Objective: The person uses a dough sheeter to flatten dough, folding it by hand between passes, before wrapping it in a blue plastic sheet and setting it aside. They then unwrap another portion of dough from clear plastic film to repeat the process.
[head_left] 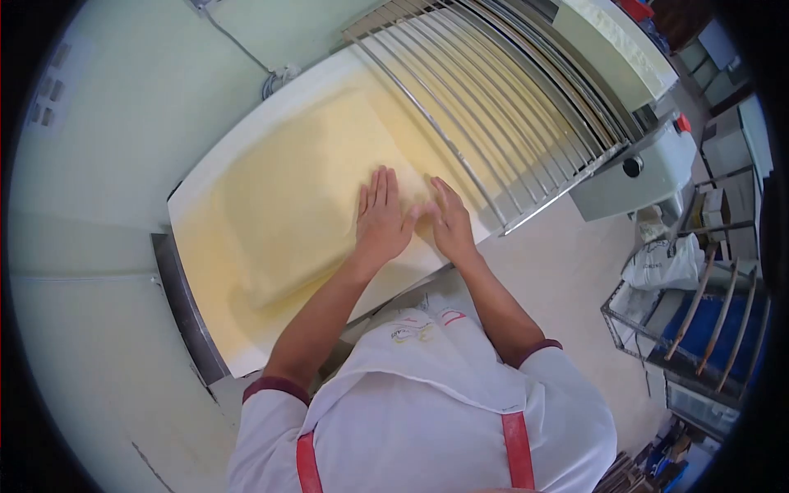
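A thick pale yellow slab of dough (288,197), folded in a rough rectangle, lies on the white belt (403,275) of a dough sheeter. My left hand (383,222) rests flat on the slab near its right-hand end, fingers stretched and close together. Just beyond that end, my right hand (452,223) is held over the belt with its fingers extended and its thumb toward the left one. The two thumbs come close together at the slab's edge. Neither hand holds anything.
A metal bar guard (468,107) spans the belt at upper right, beside the sheeter's housing (637,168) with a red button. A wall (107,164) borders the left side. At right stands a metal rack (649,329) with a white plastic bag (670,263) by it.
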